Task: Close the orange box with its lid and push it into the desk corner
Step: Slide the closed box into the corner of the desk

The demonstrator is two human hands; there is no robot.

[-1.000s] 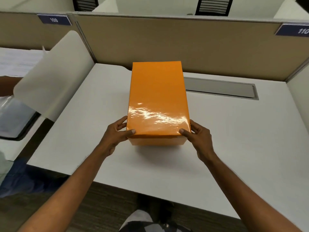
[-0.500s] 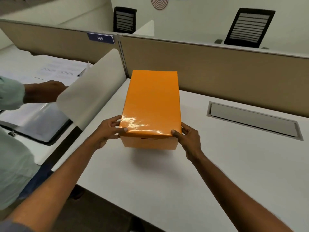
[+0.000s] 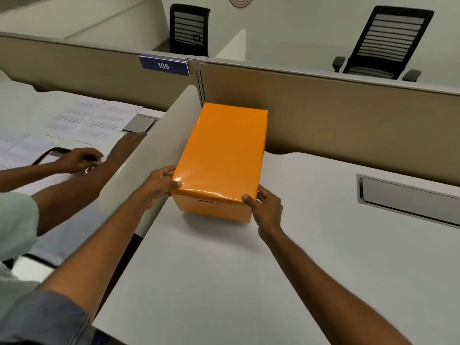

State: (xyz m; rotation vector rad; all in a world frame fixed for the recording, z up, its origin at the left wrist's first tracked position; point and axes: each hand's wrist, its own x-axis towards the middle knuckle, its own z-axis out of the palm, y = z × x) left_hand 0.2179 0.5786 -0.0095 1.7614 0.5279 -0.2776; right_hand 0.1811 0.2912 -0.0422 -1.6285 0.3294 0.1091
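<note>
The orange box (image 3: 214,211) stands on the white desk (image 3: 249,270) with its glossy orange lid (image 3: 224,150) fitted on top. Its far end lies close to the back partition and its left side runs along the white side divider (image 3: 154,150). My left hand (image 3: 159,185) grips the box's near left corner, thumb on the lid edge. My right hand (image 3: 267,210) holds the near right corner, fingers on the side and thumb on the lid.
A tan partition (image 3: 323,115) backs the desk, and a metal cable tray (image 3: 408,197) is set into the desk at right. Beyond the divider another person's hands (image 3: 82,160) rest on papers (image 3: 94,120). Black chairs (image 3: 388,41) stand behind.
The box has slid away and to the left, from the middle of the desk toward the corner by the divider. Both hands stayed on its near corners.
</note>
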